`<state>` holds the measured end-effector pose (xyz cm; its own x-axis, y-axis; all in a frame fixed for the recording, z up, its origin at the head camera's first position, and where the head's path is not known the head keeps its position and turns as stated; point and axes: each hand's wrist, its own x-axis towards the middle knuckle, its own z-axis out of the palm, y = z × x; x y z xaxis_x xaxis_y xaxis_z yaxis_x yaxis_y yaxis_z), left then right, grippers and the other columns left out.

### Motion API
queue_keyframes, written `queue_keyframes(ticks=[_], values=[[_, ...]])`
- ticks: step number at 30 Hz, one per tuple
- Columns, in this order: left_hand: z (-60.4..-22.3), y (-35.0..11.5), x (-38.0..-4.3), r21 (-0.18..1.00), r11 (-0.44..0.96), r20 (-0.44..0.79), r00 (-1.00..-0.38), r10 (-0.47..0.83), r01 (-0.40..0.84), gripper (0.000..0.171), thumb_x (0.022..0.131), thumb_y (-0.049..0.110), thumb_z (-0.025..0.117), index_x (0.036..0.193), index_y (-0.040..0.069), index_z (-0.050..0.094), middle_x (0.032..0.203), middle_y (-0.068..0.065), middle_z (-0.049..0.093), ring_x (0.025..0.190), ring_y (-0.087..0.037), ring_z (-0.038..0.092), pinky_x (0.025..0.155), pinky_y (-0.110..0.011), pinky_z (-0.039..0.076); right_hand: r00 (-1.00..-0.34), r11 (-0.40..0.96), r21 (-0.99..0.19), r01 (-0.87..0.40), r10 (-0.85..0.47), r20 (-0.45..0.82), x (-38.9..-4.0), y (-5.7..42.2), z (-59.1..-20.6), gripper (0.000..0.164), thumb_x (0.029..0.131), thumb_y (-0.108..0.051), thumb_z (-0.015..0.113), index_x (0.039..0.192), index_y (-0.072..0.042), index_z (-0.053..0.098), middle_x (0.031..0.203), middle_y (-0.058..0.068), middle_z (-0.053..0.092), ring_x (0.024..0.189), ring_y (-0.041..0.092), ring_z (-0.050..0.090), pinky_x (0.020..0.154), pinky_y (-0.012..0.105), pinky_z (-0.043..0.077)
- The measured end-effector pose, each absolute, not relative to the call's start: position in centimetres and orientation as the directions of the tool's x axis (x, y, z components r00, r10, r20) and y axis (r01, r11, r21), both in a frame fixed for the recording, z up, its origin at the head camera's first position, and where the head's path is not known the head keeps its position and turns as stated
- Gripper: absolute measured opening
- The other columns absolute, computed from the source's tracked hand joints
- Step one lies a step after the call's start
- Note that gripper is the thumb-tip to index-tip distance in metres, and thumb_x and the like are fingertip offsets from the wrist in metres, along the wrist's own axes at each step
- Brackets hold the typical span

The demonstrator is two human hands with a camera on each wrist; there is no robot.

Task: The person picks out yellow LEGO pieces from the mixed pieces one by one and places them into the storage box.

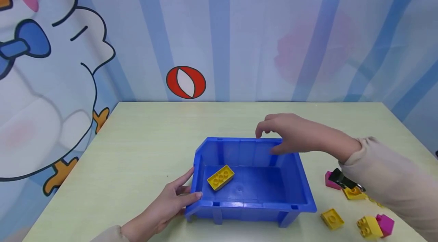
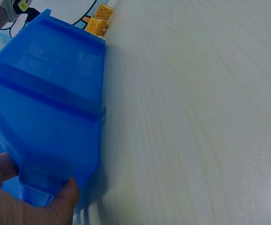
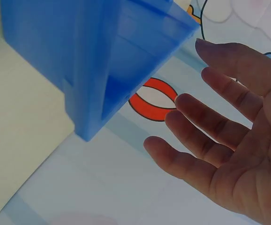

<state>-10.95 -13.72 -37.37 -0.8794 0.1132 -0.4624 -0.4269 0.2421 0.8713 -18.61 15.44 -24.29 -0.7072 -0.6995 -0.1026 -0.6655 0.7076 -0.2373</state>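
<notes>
A blue plastic bin [image 1: 249, 211] sits on the table, and my left hand [image 1: 167, 202] grips the left end of its rim. The left wrist view shows the thumb [image 2: 63, 204] and a finger pinching the bin's corner. Inside the bin, toward the left, one yellow toy brick [image 1: 220, 177] lies with its hollow underside up. Over the bin's back right corner hovers my right hand [image 1: 291, 130], fingers loosely bent. In the right wrist view its fingers [image 3: 210, 117] are spread and hold nothing, apart from the bin wall [image 3: 91, 70].
Right of the bin lie loose bricks: a yellow one [image 1: 332, 219], a yellow one [image 1: 369, 228] beside a magenta one [image 1: 385, 225], and farther back a magenta one [image 1: 332, 180] near a yellow one [image 1: 354, 193], partly under the right sleeve. A printed cloth [image 1: 236, 44] hangs behind the table.
</notes>
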Motion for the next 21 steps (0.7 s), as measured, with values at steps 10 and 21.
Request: queue_keyframes(ticks=[10,21], values=[[-37.5,-13.8,-10.9,0.870,0.248,-0.464,-0.879,0.114,-0.427,0.079,0.082,0.018,0.071,0.148,0.020,0.027,0.120,-0.024,0.049,0.092,-0.026,0.061,0.076,-0.047,0.054,-0.732,0.726,-0.239,-0.645,-0.677,-0.078,-18.2,17.8,-24.4,0.034,0.075,-0.013,0.078,0.107,-0.014,0.064,0.103,0.003,0.062,0.098,0.024,0.058,0.073,0.039,0.055],[-37.5,-13.8,-10.8,0.873,0.245,-0.458,-0.882,0.113,-0.422,0.080,0.082,0.018,0.072,0.148,0.020,0.027,0.120,-0.024,0.049,0.091,-0.025,0.062,0.076,-0.046,0.055,-0.783,0.770,-0.220,-0.598,-0.620,-0.042,-18.0,21.2,-24.3,0.038,0.071,-0.011,0.081,0.105,-0.015,0.065,0.102,0.000,0.062,0.095,0.024,0.059,0.071,0.039,0.055]])
